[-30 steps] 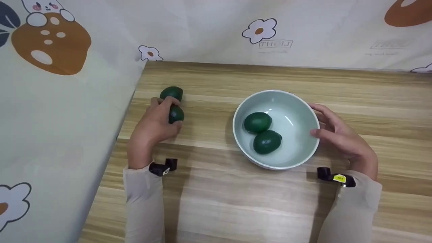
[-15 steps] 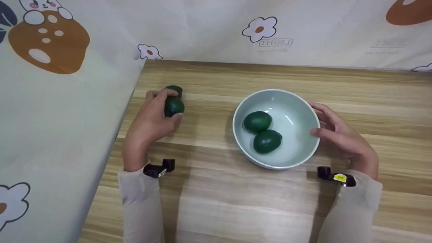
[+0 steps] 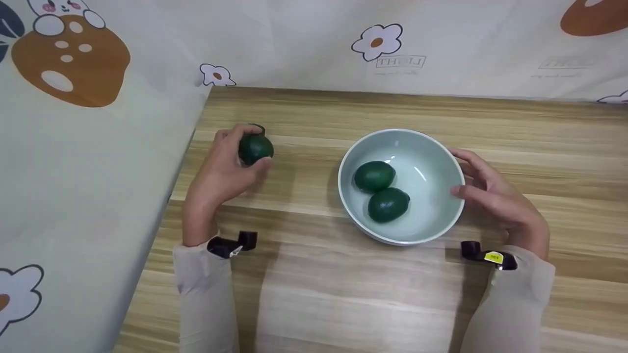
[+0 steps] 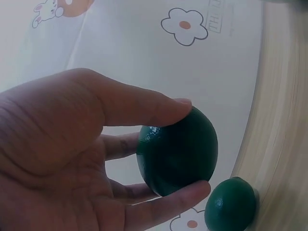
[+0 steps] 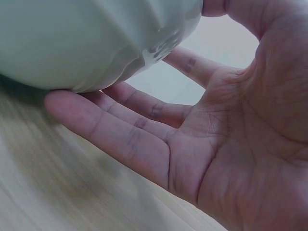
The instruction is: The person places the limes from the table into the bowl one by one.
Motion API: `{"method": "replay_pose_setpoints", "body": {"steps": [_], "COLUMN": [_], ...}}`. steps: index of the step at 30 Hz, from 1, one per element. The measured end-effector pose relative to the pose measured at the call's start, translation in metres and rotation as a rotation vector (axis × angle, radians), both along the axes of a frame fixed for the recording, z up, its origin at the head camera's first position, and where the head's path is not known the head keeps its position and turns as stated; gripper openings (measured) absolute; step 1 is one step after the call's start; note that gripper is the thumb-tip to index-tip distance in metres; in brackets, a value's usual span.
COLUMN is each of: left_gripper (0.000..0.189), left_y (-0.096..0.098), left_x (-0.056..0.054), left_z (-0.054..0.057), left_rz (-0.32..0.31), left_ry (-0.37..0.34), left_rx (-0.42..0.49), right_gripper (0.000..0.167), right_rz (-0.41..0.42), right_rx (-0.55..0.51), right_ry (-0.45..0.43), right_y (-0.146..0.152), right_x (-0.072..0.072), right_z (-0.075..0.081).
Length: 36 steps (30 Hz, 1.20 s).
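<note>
My left hand (image 3: 228,169) grips a dark green lime (image 3: 257,149) between thumb and fingers. In the left wrist view this held lime (image 4: 178,151) is up off the table, apart from a second lime (image 4: 231,204) resting on the wood. From the head, that second lime (image 3: 258,128) is mostly hidden behind the hand and the held one. A pale green bowl (image 3: 431,215) stands to the right, with two limes (image 3: 375,176) side by side in it. My right hand (image 3: 500,203) holds the bowl's right side, thumb over the rim and fingers against the outer wall and underside.
The wood-grain table (image 3: 314,294) meets a patterned cloth (image 3: 294,49) at the back and another stretch of cloth (image 3: 98,196) along its left edge. Dark wrist cameras (image 3: 233,245) sit on both sleeves.
My left hand has closed on the nearer lime, lifted it off the table and shifted slightly away and right with it. The right hand and bowl stay in place.
</note>
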<state>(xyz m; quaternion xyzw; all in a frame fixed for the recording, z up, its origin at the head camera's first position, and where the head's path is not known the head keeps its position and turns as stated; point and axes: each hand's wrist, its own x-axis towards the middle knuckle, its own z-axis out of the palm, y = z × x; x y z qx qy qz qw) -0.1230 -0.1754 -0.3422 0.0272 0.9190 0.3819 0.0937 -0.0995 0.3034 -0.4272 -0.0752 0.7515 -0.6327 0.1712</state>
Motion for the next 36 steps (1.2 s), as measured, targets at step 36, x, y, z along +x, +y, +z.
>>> {"method": "replay_pose_setpoints", "body": {"steps": [36], "left_gripper": [0.058], "left_y": [0.020], "left_x": [-0.013], "left_z": [-0.018], "left_rz": [-0.138], "left_ry": [0.033], "left_rx": [0.331], "right_gripper": [0.065], "right_rz": [-0.032], "right_rx": [0.014], "right_ry": [-0.011], "right_y": [-0.001], "right_x": [-0.001], "right_z": [-0.002]}}
